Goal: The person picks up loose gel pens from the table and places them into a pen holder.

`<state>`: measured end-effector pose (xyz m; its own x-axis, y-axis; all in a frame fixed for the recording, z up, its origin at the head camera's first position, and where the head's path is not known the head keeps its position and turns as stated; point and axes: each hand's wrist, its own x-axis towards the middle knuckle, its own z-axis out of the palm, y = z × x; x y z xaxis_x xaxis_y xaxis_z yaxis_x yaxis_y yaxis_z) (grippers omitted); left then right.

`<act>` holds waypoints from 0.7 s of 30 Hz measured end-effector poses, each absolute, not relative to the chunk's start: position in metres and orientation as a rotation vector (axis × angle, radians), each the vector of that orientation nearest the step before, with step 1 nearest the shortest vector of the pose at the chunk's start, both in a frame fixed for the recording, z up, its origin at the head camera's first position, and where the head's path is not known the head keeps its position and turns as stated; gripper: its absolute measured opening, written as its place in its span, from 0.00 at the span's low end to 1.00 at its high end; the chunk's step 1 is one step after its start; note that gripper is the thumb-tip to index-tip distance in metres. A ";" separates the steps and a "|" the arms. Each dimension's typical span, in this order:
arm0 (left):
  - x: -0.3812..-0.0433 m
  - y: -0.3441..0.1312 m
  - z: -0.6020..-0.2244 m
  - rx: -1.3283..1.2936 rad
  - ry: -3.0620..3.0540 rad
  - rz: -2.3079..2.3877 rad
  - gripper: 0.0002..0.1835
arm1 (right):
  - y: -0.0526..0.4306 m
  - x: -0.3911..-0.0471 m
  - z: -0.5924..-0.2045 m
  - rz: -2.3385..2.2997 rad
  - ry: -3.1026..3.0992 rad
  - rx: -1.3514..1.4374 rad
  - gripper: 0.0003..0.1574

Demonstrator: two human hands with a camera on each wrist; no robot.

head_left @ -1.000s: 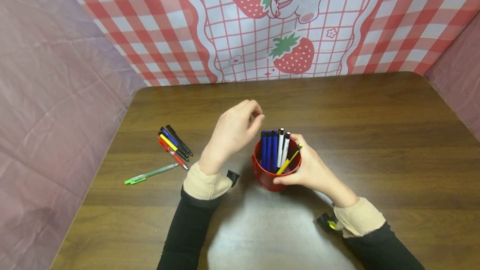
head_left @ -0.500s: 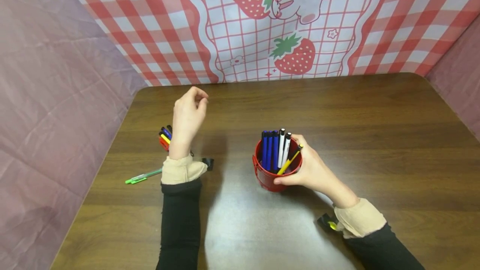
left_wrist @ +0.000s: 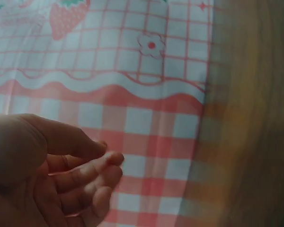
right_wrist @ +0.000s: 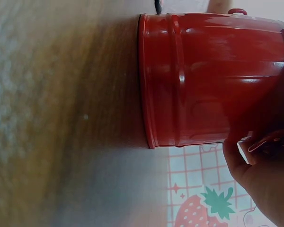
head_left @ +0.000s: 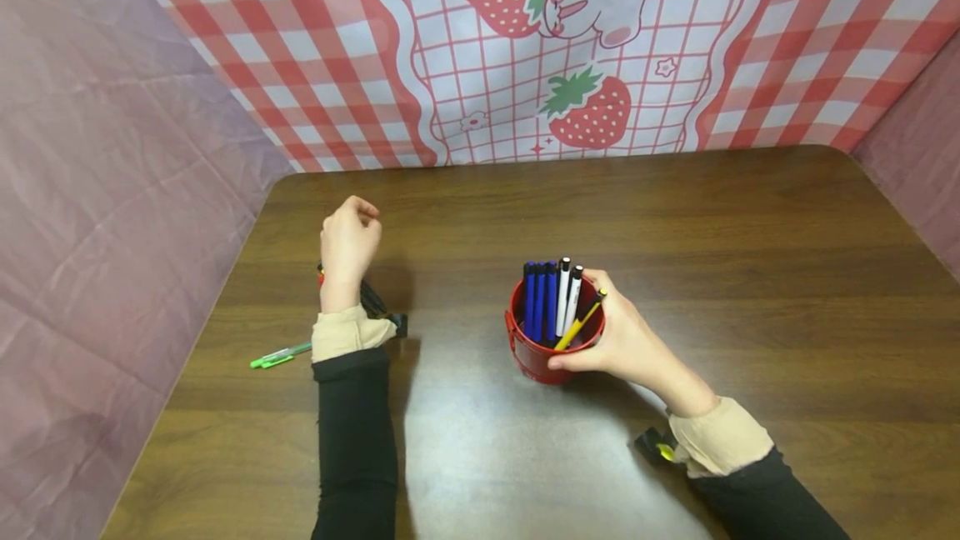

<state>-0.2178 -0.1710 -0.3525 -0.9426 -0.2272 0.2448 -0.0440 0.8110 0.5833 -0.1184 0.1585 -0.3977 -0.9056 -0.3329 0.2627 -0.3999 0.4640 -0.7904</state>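
Note:
A small red metal bucket (head_left: 534, 361) stands upright on the wooden table with several pens in it: blue ones (head_left: 540, 298), white ones (head_left: 564, 298) and a yellow one (head_left: 573, 330) leaning right. My right hand (head_left: 626, 340) grips the bucket from the right, thumb on the near side below the rim; the right wrist view shows its red wall (right_wrist: 208, 80) close up. My left hand (head_left: 348, 244), fingers loosely bent and nothing between them, is raised over the loose pens at the left. It hides most of that group; dark pen ends (head_left: 372, 300) show beside the wrist.
A green pen (head_left: 279, 356) lies on the table left of my left cuff, partly covered by it. Behind the table (head_left: 720, 215) hangs a red-and-white checked cloth (head_left: 315, 65) with strawberries. Pink fabric hangs at both sides.
My left hand has swung left from near the bucket, then come slightly lower over the loose pens. The right hand and the bucket have stayed in place.

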 end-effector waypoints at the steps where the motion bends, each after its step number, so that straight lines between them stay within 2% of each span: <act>1: -0.218 -0.173 -0.355 0.223 -2.723 -0.837 0.12 | 0.159 -0.118 -0.398 1.446 -2.626 0.659 0.62; 21: -0.219 -0.195 -0.379 0.376 -3.152 -0.607 0.18 | 0.159 -0.118 -0.397 1.471 -2.636 0.658 0.62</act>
